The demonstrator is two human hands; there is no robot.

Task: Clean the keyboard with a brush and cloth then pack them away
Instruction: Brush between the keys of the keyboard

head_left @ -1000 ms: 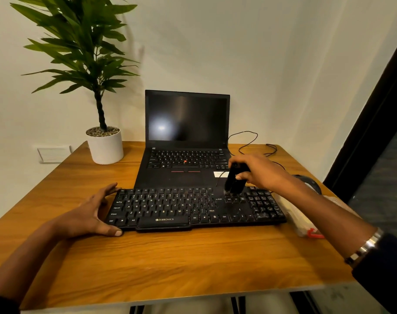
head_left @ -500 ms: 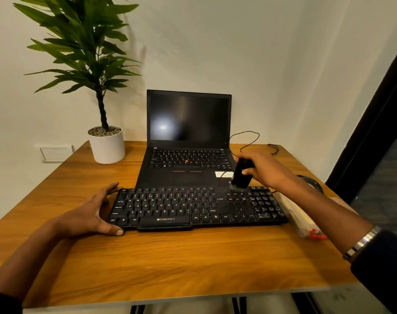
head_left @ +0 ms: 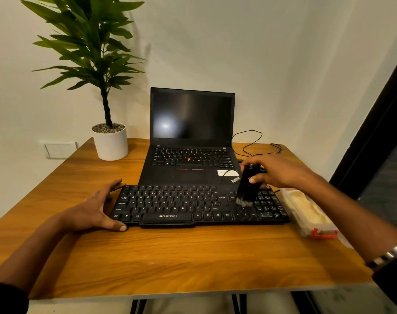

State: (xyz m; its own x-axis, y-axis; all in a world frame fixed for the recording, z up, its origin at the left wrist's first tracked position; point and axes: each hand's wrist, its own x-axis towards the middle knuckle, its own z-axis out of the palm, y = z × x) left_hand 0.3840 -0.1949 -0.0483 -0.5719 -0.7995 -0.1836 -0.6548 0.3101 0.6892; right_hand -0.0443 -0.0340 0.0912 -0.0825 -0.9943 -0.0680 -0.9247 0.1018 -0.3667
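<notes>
A black keyboard (head_left: 181, 206) lies across the middle of the wooden table. My right hand (head_left: 276, 171) grips a black brush (head_left: 246, 189) by its handle, bristles down on the keys between the main block and the number pad. My left hand (head_left: 95, 209) rests flat against the keyboard's left end, thumb along the front corner, fingers spread at the back corner. A clear zip pouch (head_left: 308, 214) with a pale cloth inside lies to the right of the keyboard.
An open black laptop (head_left: 190, 137) stands behind the keyboard, with a thin cable (head_left: 249, 141) looping at its right. A potted plant in a white pot (head_left: 111, 143) sits at the back left. Bare wooden table (head_left: 170, 257) stretches to the front edge.
The brush went from the keys up to the keyboard's back edge, then back down onto the keys left of the number pad. My left hand has stayed in place.
</notes>
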